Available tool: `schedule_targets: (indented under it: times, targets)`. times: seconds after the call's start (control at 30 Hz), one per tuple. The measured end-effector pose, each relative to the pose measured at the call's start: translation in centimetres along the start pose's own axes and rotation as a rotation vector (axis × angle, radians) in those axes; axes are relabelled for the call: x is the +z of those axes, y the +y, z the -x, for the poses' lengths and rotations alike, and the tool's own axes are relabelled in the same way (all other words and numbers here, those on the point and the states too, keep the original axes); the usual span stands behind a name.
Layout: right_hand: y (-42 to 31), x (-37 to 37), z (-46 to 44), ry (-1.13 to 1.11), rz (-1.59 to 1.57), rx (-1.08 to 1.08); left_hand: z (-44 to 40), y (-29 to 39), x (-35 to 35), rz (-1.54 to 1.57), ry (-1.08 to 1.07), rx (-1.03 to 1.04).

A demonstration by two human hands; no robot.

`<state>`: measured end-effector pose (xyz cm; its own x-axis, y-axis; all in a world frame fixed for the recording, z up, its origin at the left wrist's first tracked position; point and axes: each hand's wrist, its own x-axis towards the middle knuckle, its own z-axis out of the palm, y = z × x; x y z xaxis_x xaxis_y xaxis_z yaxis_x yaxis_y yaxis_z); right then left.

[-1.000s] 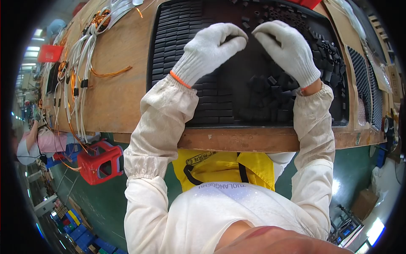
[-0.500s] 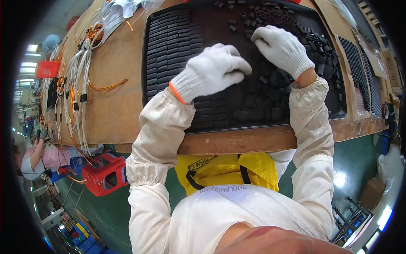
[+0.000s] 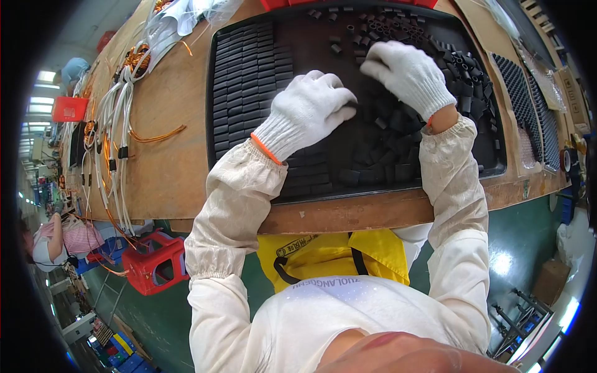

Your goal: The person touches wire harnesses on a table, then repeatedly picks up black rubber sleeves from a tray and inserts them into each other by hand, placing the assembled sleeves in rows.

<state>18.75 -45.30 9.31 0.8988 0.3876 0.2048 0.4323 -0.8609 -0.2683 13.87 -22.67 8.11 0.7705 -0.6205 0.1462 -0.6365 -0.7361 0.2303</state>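
Both my hands wear white knit gloves and are over a black tray [image 3: 341, 74] of short black tubes. My left hand [image 3: 308, 110] is beside the neat rows of tubes [image 3: 239, 93]; its thumb and forefinger pinch a small black tube [image 3: 352, 101], mostly covered by the glove. Over the loose side, my right hand [image 3: 407, 76] has its fingers curled together and pointing left. What those fingertips hold, if anything, is hidden. Loose tubes lie in a heap [image 3: 379, 155] below my hands, and more stand or lie scattered [image 3: 388, 28] toward the far edge.
White cables with copper wire ends [image 3: 121, 105] lie on the wooden table [image 3: 171, 168] at left. A red bin [image 3: 348, 3] touches the tray's far side. Dark bumpy foam sheets [image 3: 519, 87] are at right. A red stool [image 3: 155, 264] and another person [image 3: 53, 239] are at lower left.
My left hand has moved slightly left, and its thumb and forefinger have closed together. My right hand has shifted a little left, fingers still curled. The view has tilted slightly.
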Motion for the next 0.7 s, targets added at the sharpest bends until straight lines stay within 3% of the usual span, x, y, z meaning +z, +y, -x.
schedule_targets:
  times: [0.1, 0.17, 0.2, 0.3, 0.63, 0.7]
  targets:
    - [0.8, 0.9, -0.6, 0.345, 0.040, -0.065, 0.0, -0.8, 0.4, 0.106, 0.089, -0.061]
    - [0.7, 1.1, -0.8, 0.355, 0.072, -0.138, 0.0, -0.7, -0.1, 0.576, 0.193, -0.182]
    - [0.6, 1.3, -0.8, 0.359, 0.102, -0.205, 0.2, -0.6, -0.4, 0.792, 0.105, -0.336]
    - [0.1, 2.1, -0.4, 0.193, 0.161, -0.161, 0.4, -1.0, -0.3, 0.990, 0.143, -0.303]
    - [-0.2, 2.6, -0.2, 0.279, 0.232, -0.238, 0.2, -1.2, -0.7, 0.941, 0.074, -0.335]
    - [-0.4, 2.9, -0.6, 0.273, 0.186, -0.190, 0.2, -1.2, -0.6, 0.949, 0.170, -0.309]
